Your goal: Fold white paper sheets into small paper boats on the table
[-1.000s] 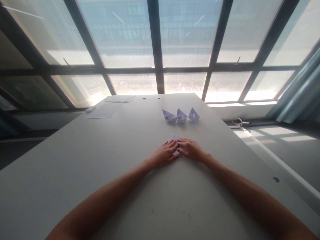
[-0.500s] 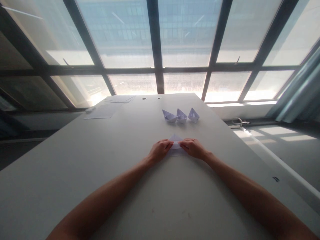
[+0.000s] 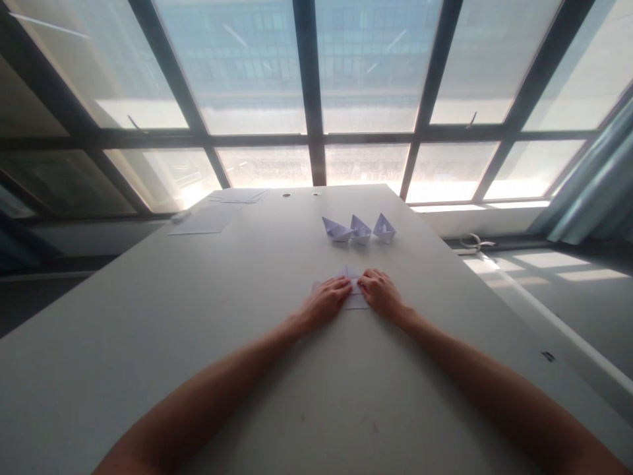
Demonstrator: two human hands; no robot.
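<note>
A partly folded sheet of white paper point(image 3: 356, 303) lies on the white table between my hands, its pointed end facing away from me. My left hand point(image 3: 329, 295) rests over the paper's left side with fingers stretched out flat, and a corner of paper shows beyond them. Bent fingers of my right hand point(image 3: 380, 290) close on the paper's right edge. Both hands hide parts of the sheet. Beyond them stand three folded paper boats: the left one point(image 3: 337, 231), the middle one point(image 3: 361, 232) and the right one point(image 3: 384, 229).
Flat white sheets point(image 3: 200, 221) lie at the table's far left. Two round holes, one of them a left hole point(image 3: 286, 195), pierce the far end of the table point(image 3: 267, 251). A coiled white cable point(image 3: 471, 241) lies off its right side, below the windows.
My left hand has gone from pinching the paper's edge to lying flat over it, slightly to the right. A paper corner now shows at the left. The boats stay put.
</note>
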